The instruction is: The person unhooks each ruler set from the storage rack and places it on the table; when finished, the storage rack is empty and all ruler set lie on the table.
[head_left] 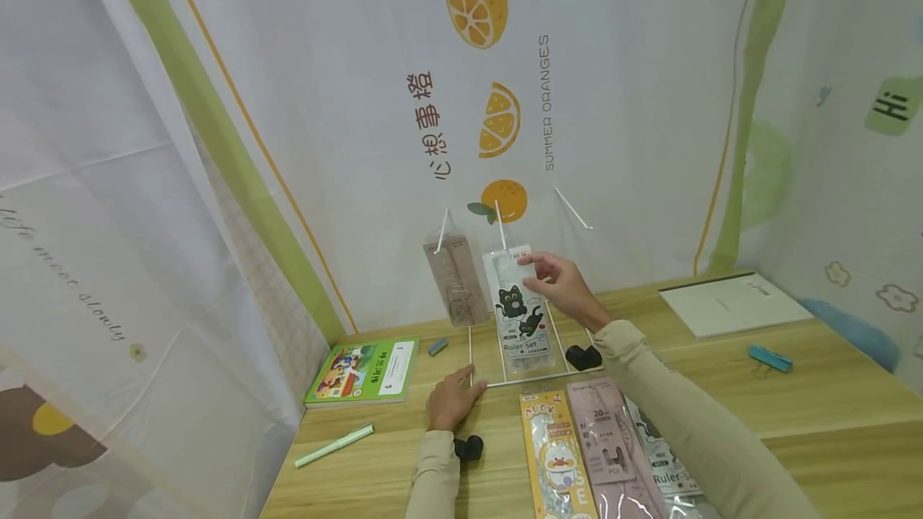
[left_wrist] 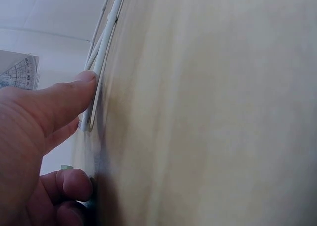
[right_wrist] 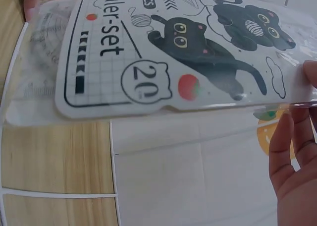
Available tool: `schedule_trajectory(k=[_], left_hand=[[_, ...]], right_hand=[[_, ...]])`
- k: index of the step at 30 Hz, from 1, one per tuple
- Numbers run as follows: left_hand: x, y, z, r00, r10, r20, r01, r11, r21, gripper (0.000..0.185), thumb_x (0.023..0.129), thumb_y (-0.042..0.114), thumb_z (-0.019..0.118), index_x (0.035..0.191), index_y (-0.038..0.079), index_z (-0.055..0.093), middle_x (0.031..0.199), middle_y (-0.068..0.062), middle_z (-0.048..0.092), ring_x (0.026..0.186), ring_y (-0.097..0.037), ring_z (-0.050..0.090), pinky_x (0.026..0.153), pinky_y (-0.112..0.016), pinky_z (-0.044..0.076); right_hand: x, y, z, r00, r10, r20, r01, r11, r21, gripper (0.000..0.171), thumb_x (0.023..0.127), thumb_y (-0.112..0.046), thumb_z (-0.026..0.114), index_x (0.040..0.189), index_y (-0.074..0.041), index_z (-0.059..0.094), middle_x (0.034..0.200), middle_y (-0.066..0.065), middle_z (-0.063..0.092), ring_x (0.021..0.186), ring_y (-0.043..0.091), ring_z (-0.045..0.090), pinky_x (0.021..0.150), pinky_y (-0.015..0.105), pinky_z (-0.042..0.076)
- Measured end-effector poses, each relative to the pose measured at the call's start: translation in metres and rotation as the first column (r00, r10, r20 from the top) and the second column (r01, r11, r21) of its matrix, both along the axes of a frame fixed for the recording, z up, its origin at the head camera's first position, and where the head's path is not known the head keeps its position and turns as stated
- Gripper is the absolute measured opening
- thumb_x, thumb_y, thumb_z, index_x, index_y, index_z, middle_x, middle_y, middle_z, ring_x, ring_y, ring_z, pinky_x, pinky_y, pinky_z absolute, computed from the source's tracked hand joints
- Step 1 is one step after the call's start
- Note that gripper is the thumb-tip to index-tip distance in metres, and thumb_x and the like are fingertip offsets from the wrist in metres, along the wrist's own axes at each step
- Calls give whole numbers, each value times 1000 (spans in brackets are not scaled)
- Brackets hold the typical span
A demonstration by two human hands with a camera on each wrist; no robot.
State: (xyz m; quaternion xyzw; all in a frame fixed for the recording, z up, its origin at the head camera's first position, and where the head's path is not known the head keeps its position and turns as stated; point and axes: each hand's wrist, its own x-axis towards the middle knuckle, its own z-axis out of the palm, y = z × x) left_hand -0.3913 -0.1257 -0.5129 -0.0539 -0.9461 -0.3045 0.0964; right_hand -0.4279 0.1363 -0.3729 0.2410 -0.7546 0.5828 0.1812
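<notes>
- The right hand (head_left: 566, 287) is pinching the top of a clear plastic cat-printed ruler-set pack (head_left: 521, 307), hanging on the white wire display rack (head_left: 497, 383).
- The left hand (head_left: 449, 400), fingers straight, is pressing the rack's base.

left hand (head_left: 449, 400): low, thumb out | right hand (head_left: 564, 284): raised, pinching

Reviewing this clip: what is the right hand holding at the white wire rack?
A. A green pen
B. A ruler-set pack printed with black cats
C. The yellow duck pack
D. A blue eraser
B: the right hand pinches the top of the cat ruler-set pack at the white wire rack; the right wrist view shows its black cats and "Ruler-set" print.
</notes>
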Motion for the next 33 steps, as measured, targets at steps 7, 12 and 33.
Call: schedule_trajectory(k=[7,12,33], left_hand=[[1,1,0,1000,-5,-8,4,1000,-11,47,91,38,73,129,11,70,120,-22,70,75,-38,68,55,-43,49],[1,2,1,1000,2,3,-2,1000,-9,48,91,39,72,130,11,70,121,-22,70,75,-37,68,54,-41,48],[-1,2,-1,999,25,40,-25,1000,7,48,90,40,73,131,15,69,128,-17,69,102,-43,68,72,-49,53]], right_hand=[[9,1,-3,999,26,-47,-25,1000,19,30,93,7,64,123,9,61,85,24,57,75,23,55,68,22,49],[16,3,-5,998,54,-16,-54,998,8,30,94,0,68,123,2,64,85,16,63,75,16,59,70,27,52],[50,2,8,996,75,-52,-74,997,14,30,91,-6,73,120,-2,68,86,11,61,75,18,59,70,25,51]])
